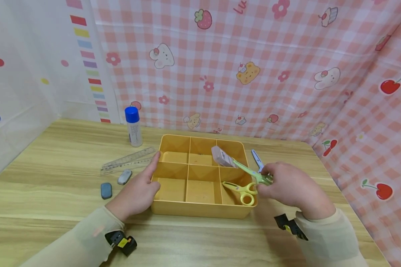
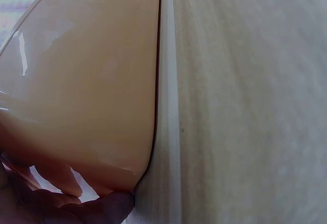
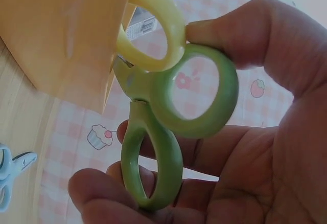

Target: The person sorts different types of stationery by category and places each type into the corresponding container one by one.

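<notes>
My right hand (image 1: 287,185) holds green scissors (image 3: 196,116) by the handles at the right end of a yellow divided box (image 1: 200,210). The thumb presses one loop; fingers lie around the other. The blades reach over the box's right compartments. Yellow scissors (image 1: 243,192) lie in the front right compartment, one handle loop over the rim. A translucent pinkish item with a label (image 1: 221,157) leans in the back right compartment. My left hand (image 1: 137,191) rests on the box's left side, index finger straight along the wall; the left wrist view shows its fingertips against it.
Blue scissors (image 1: 257,160) lie on the table right of the box, partly behind my right hand. To the left stand a blue-capped glue stick (image 1: 133,128), clear rulers (image 1: 127,160), a grey eraser-like piece (image 1: 124,177) and a blue one (image 1: 106,190). A checked cloth hangs behind.
</notes>
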Demonstrator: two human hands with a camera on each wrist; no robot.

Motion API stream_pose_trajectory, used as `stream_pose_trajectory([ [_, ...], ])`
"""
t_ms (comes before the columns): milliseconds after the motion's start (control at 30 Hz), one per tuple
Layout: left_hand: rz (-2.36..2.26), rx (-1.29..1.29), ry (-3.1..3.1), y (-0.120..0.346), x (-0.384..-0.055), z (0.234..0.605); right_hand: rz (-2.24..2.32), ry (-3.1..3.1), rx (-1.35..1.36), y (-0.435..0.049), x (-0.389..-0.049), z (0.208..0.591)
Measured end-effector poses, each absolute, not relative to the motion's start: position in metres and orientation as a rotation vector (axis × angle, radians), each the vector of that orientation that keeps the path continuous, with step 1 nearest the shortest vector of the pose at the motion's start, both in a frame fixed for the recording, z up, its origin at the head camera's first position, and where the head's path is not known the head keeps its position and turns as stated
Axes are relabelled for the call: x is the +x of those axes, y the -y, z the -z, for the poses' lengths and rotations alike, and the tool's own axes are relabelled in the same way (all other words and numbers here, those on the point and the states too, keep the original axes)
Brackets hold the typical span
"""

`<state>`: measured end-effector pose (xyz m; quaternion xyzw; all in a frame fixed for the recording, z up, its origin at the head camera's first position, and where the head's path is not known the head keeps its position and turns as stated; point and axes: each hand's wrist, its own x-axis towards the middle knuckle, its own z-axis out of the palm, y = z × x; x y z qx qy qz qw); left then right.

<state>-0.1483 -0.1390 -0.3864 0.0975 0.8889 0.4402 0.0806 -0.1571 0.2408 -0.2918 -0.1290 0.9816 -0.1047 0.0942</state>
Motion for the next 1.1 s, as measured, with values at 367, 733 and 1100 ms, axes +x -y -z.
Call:
stream_pose_trajectory([
  [367, -1.326, 0.289, -2.650, 0.1391, -0.1488, 0.3872, 0.306, -2.912, -0.385, -0.2385, -0.1597, 0.2968],
  [733, -1.324, 0.288, -2.648, 0.1387, -0.1486, 0.3859, 0.301, -2.915, -0.343, -0.2318, -0.1595, 0.2973],
  [1100, -1.323, 0.286, -2.645, 0.1386, -0.1477, 0.3850, 0.282, -2.925, -0.413, -0.2338, -0.1543, 0.2939],
])
